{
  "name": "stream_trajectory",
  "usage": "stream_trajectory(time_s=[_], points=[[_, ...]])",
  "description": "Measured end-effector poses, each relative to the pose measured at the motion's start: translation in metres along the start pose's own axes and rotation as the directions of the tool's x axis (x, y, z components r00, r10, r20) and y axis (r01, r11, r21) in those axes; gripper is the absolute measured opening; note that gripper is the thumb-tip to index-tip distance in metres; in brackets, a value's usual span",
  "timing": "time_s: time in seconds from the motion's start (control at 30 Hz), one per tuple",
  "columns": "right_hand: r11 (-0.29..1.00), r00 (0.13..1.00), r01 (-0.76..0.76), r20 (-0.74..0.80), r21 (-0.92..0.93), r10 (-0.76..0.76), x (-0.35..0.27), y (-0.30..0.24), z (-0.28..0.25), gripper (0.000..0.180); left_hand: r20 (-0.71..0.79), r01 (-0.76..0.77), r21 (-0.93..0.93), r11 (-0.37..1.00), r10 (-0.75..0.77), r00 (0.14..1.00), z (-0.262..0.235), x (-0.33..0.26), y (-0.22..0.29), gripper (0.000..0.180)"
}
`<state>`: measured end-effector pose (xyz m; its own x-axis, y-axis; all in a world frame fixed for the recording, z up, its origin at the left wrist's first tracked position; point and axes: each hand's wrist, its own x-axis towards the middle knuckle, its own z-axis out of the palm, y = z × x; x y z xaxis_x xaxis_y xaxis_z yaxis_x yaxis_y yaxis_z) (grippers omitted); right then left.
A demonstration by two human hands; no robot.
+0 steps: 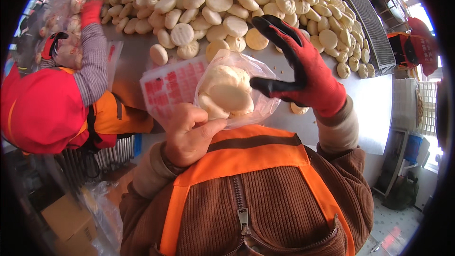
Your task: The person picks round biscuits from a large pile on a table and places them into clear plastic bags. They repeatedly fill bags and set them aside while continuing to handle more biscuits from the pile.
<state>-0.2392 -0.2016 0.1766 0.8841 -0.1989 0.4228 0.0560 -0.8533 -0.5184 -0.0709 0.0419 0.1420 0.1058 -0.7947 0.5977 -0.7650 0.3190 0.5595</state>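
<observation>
My bare left hand (192, 130) pinches the near rim of a clear plastic bag (265, 109) between thumb and fingers. Several pale round buns (231, 98) lie inside the bag, close to my chest. My right hand (303, 66), in a red glove with black palm and fingers, is raised at the bag's right side. Its thumb and fingers are spread wide, with nothing between them. Beyond both hands a large heap of buns (219, 0) covers the far part of the metal table. Flat printed bags (173, 87) in red and white lie stacked left of the open bag.
A co-worker (45, 109) in red and orange stands at the left, a red-gloved hand among bagged buns. A dark mesh rack (365, 19) borders the heap on the right. One bun (299, 108) sits on the table (365, 114) by my right forearm. Cardboard boxes (68, 218) stand lower left.
</observation>
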Motion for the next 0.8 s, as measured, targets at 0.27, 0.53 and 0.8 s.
stream_trajectory(time_s=[0.27,0.53,0.8], points=[[0.916,0.951,-0.307,-0.04,-0.257,0.308,0.003,0.003,0.041,0.037,0.079,-0.011,-0.024,1.0,0.013,0.997,-0.008,0.019,0.006,0.029],[0.822,0.878,-0.46,0.035,0.334,0.477,-0.036,0.025,0.004,0.048,0.138,0.038,0.115,0.993,-0.054,0.989,-0.01,0.038,0.004,0.017],[0.6,0.833,-0.418,0.025,0.682,0.552,-0.062,0.033,0.002,0.047,0.015,0.022,0.121,0.992,-0.024,1.0,0.001,0.034,-0.011,0.013]])
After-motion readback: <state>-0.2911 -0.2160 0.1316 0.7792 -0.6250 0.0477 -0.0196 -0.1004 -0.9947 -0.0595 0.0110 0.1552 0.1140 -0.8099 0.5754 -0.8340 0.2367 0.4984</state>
